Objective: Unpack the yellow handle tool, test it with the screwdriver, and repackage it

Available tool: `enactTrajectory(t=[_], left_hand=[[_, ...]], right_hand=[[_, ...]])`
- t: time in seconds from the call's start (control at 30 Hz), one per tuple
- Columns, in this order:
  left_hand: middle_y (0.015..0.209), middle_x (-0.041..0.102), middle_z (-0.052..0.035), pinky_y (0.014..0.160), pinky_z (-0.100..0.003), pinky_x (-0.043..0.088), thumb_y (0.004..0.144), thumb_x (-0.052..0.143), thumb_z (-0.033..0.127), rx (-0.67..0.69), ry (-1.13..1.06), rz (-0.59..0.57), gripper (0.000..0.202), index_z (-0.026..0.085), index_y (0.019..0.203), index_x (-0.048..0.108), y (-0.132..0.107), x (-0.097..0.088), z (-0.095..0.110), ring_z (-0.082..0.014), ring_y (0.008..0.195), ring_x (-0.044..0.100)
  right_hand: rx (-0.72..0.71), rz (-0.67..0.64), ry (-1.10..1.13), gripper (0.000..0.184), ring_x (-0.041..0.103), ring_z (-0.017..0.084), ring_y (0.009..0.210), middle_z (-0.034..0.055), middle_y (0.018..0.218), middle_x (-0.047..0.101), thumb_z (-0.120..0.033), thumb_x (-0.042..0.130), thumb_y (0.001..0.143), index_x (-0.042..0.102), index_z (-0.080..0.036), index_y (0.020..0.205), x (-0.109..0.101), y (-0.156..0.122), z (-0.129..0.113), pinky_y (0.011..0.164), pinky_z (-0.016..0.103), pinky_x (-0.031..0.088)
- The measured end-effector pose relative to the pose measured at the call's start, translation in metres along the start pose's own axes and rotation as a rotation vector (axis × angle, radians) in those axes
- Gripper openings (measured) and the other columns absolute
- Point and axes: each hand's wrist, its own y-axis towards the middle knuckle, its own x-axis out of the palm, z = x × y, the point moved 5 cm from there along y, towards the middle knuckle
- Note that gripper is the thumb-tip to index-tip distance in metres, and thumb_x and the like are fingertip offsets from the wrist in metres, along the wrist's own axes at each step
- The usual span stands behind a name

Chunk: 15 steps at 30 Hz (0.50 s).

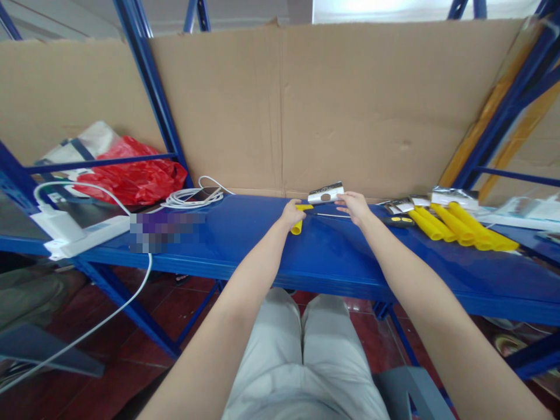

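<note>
My left hand (290,214) is closed round the yellow handle (299,219) of a tool lying over the blue shelf (271,251). A thin metal shaft (332,215) runs from that handle toward my right hand (355,206). This hand pinches the corner of a small silver packet (326,193) with a dark round spot on it. Both hands are held out near the back of the shelf, close to the cardboard wall (306,105).
Several yellow handles (455,226) and silver packets (452,196) lie at the right. A coiled white cable (192,197), a red plastic bag (135,175) and a white power strip (83,233) with a trailing cord sit at the left. Blue rack posts (149,81) stand around.
</note>
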Motion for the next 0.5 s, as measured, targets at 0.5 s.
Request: enactTrajectory(t=[0.5], left_hand=[[0.092, 0.068, -0.0075, 0.079, -0.034, 0.053, 0.071, 0.061, -0.001, -0.185, -0.648, 0.319, 0.035, 0.016, 0.101, 0.065, 0.018, -0.019, -0.015, -0.0237, 0.094, 0.068]], right_hand=[[-0.007, 0.005, 0.059, 0.018, 0.057, 0.009, 0.061, -0.0002, 0.066, 0.062, -0.008, 0.057, 0.08, 0.055, -0.018, 0.065, -0.002, 0.004, 0.0, 0.075, 0.025, 0.053]])
